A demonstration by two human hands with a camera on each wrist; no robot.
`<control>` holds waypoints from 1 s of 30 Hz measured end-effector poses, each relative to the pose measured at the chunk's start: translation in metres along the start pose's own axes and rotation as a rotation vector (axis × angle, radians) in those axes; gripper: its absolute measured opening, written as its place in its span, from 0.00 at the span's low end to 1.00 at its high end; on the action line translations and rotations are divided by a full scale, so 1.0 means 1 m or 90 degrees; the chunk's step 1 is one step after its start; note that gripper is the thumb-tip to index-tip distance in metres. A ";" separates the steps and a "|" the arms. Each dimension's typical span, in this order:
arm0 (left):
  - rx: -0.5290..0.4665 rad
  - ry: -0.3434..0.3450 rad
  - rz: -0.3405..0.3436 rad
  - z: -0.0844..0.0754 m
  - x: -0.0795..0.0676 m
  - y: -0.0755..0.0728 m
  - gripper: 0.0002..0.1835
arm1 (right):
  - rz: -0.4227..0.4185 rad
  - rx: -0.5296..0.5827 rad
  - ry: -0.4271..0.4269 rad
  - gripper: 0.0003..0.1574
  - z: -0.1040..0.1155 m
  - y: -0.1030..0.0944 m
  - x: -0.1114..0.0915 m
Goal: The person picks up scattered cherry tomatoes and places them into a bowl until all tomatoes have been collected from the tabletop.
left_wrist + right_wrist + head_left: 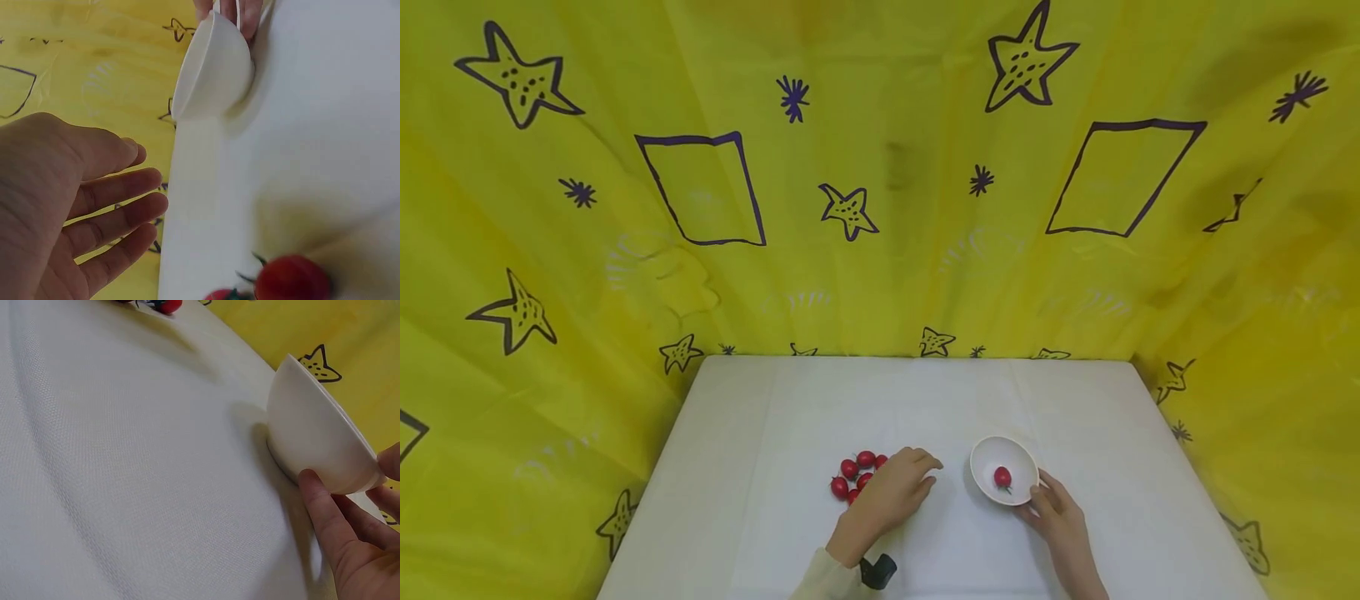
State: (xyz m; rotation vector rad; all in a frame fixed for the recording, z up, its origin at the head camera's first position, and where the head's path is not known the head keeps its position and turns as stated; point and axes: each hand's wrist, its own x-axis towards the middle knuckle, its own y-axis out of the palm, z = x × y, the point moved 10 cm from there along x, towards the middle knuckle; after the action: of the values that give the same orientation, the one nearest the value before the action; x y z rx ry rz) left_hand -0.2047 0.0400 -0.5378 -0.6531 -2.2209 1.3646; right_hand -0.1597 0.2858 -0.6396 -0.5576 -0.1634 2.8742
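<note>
A white bowl (977, 467) stands toward the right of the white table with one cherry tomato (1002, 477) inside. My right hand (1060, 521) grips the bowl's near right side; in the right wrist view its thumb is at the rim and its fingers (325, 512) lie under the wall. Between the bowl and a cluster of several red cherry tomatoes (839, 487) is my left hand (895, 487), partly covering the cluster. Its fingers (125, 190) are loosely bent, with nothing held in the left wrist view.
Yellow sheeting (880, 275) with drawn stars and frames surrounds the table (790, 400) at the back and sides. A black strap piece (878, 572) sits at my left wrist, below the sleeve (827, 577).
</note>
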 end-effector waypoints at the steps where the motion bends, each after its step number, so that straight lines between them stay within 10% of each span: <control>1: 0.001 -0.002 -0.008 0.003 -0.005 -0.001 0.12 | 0.002 0.003 0.001 0.37 0.000 0.000 -0.001; 21: 0.026 -0.063 -0.198 0.050 -0.076 -0.013 0.16 | 0.007 0.030 -0.016 0.38 0.002 0.001 -0.004; 30: 0.026 -0.127 -0.197 0.065 -0.089 -0.011 0.20 | 0.010 0.027 -0.006 0.39 -0.001 0.001 -0.002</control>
State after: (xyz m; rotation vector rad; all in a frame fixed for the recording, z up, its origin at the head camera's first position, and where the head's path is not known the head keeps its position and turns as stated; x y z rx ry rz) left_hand -0.1753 -0.0637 -0.5658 -0.1520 -2.3206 1.3568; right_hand -0.1574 0.2846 -0.6396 -0.5405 -0.0991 2.8875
